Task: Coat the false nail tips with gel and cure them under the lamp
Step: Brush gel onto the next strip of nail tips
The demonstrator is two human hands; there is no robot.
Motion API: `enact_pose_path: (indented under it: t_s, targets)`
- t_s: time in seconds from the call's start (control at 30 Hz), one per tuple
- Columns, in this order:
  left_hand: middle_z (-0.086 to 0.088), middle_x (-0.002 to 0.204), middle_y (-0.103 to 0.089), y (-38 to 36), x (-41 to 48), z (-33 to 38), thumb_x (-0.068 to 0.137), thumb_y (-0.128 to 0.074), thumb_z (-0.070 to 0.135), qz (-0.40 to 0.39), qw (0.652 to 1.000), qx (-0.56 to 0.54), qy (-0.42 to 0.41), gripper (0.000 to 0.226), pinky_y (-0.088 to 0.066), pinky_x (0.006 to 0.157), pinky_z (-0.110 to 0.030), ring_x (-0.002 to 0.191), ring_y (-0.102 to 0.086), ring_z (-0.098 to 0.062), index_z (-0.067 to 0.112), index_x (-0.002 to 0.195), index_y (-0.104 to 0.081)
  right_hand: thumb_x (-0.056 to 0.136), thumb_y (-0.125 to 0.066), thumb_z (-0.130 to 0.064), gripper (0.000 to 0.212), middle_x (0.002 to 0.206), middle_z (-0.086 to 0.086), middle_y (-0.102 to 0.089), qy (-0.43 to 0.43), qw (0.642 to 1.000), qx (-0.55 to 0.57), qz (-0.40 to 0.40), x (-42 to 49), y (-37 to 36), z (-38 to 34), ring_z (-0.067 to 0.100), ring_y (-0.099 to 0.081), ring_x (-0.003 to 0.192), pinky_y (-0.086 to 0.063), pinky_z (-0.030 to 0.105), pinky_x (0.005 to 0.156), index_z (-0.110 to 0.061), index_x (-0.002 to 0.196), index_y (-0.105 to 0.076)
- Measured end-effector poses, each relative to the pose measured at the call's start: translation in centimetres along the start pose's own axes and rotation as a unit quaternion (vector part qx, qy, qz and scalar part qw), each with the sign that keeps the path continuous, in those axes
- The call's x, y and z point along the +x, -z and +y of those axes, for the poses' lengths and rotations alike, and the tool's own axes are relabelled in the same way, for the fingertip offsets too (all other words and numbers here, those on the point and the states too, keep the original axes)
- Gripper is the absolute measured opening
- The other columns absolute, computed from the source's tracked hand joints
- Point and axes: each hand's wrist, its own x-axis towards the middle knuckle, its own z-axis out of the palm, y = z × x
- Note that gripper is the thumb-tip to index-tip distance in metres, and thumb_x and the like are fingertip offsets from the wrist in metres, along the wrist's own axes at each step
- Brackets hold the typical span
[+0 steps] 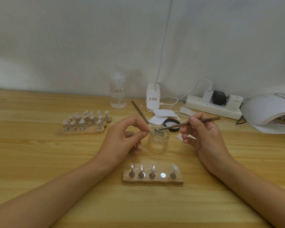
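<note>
My left hand (123, 137) pinches a small metal stand with a clear nail tip (151, 131) just over the rim of an open glass gel jar (158, 140). My right hand (202, 134) grips a brown brush (187, 123) like a pen, its bristles touching the tip. In front of me a wooden holder (152, 179) carries several stands with nail tips and one bare magnet spot. The white curing lamp (268, 111) sits at the far right.
Wooden holders with several white nail tips (85, 122) stand at the left. Behind the jar lie its black lid (172, 124), white pads (163, 113), a metal tool (139, 111), a clear pump bottle (118, 91), a desk lamp base (153, 97) and a power strip (212, 104).
</note>
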Motion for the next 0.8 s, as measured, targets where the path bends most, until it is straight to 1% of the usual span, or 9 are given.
enact_pose_path:
  t_s: [0.07, 0.17, 0.23, 0.33, 0.47, 0.53, 0.63, 0.7, 0.8]
  targets:
    - [0.004, 0.054, -0.060, 0.02, 0.01, -0.01, 0.090, -0.067, 0.004, 0.001, 1.000, -0.002, 0.003, 0.010, -0.049, 0.048, -0.023, 0.050, -0.059, -0.013, 0.013, 0.086, -0.067, 0.094, -0.054, -0.021, 0.013, 0.066, 0.004, -0.064, 0.003, 1.000, 0.020, 0.002, 0.01, 0.09, -0.08, 0.014, -0.059, 0.059, -0.050, 0.022, 0.050, -0.014, 0.083, -0.053]
    - [0.006, 0.056, -0.062, 0.03, 0.00, 0.00, 0.090, -0.067, 0.004, 0.000, 1.000, 0.005, 0.000, 0.010, -0.048, 0.047, -0.022, 0.050, -0.058, -0.012, 0.013, 0.086, -0.067, 0.087, -0.057, -0.029, 0.014, 0.068, 0.004, -0.065, 0.017, 0.999, 0.008, -0.033, -0.18, -0.07, -0.26, 0.014, -0.060, 0.060, -0.050, 0.023, 0.051, -0.016, 0.083, -0.054]
    - [0.009, 0.057, -0.063, 0.03, -0.02, -0.01, 0.090, -0.066, 0.004, -0.001, 1.000, 0.010, -0.001, 0.010, -0.047, 0.046, -0.020, 0.049, -0.058, -0.010, 0.013, 0.086, -0.067, 0.088, -0.056, -0.028, 0.015, 0.068, 0.003, -0.065, 0.012, 1.000, -0.008, -0.025, -0.18, -0.10, -0.12, 0.014, -0.061, 0.060, -0.050, 0.023, 0.050, -0.014, 0.084, -0.054]
    - [0.008, 0.059, -0.063, 0.04, -0.02, 0.02, 0.090, -0.067, 0.005, 0.000, 1.000, 0.015, 0.001, 0.013, -0.046, 0.046, -0.020, 0.050, -0.058, -0.010, 0.016, 0.085, -0.067, 0.094, -0.053, -0.021, 0.012, 0.067, 0.003, -0.065, 0.005, 1.000, 0.002, 0.008, 0.03, 0.14, -0.01, 0.013, -0.060, 0.059, -0.049, 0.022, 0.049, -0.015, 0.084, -0.053]
    - [0.009, 0.060, -0.063, 0.08, -0.04, 0.13, 0.090, -0.067, 0.004, 0.002, 1.000, 0.018, 0.001, 0.014, -0.045, 0.045, -0.020, 0.050, -0.058, -0.011, 0.017, 0.084, -0.067, 0.088, -0.056, -0.029, 0.015, 0.069, 0.004, -0.065, 0.018, 0.999, 0.003, -0.027, -0.16, -0.07, -0.27, 0.013, -0.060, 0.061, -0.049, 0.022, 0.051, -0.014, 0.084, -0.053]
    - [0.011, 0.060, -0.064, 0.07, -0.07, 0.15, 0.090, -0.067, 0.004, 0.001, 1.000, 0.022, 0.000, 0.012, -0.046, 0.045, -0.020, 0.048, -0.057, -0.009, 0.015, 0.086, -0.067, 0.088, -0.057, -0.029, 0.016, 0.069, 0.004, -0.065, 0.014, 1.000, -0.011, -0.019, -0.20, -0.09, -0.16, 0.014, -0.060, 0.061, -0.049, 0.023, 0.050, -0.013, 0.085, -0.053]
    - [0.013, 0.062, -0.064, 0.07, -0.11, 0.17, 0.090, -0.067, 0.004, 0.002, 1.000, 0.028, -0.001, 0.010, -0.046, 0.045, -0.021, 0.048, -0.057, -0.008, 0.014, 0.087, -0.067, 0.095, -0.053, -0.021, 0.013, 0.066, 0.004, -0.064, 0.009, 1.000, 0.001, 0.011, -0.08, 0.14, -0.07, 0.013, -0.059, 0.059, -0.049, 0.022, 0.049, -0.014, 0.084, -0.053]
    - [0.014, 0.061, -0.064, 0.06, -0.12, 0.19, 0.090, -0.067, 0.005, 0.003, 0.999, 0.033, 0.001, 0.009, -0.045, 0.045, -0.020, 0.047, -0.056, -0.007, 0.014, 0.088, -0.067, 0.092, -0.055, -0.025, 0.013, 0.067, 0.003, -0.064, 0.019, 1.000, 0.012, -0.005, -0.10, 0.07, -0.23, 0.013, -0.059, 0.059, -0.049, 0.022, 0.049, -0.015, 0.083, -0.053]
    - [0.014, 0.060, -0.064, 0.03, -0.10, 0.19, 0.090, -0.068, 0.006, 0.008, 0.999, 0.038, 0.003, 0.009, -0.045, 0.045, -0.020, 0.047, -0.056, -0.007, 0.014, 0.087, -0.068, 0.088, -0.056, -0.028, 0.015, 0.068, 0.005, -0.065, 0.020, 1.000, -0.009, -0.018, -0.22, -0.15, -0.21, 0.014, -0.060, 0.060, -0.049, 0.022, 0.050, -0.015, 0.084, -0.054]
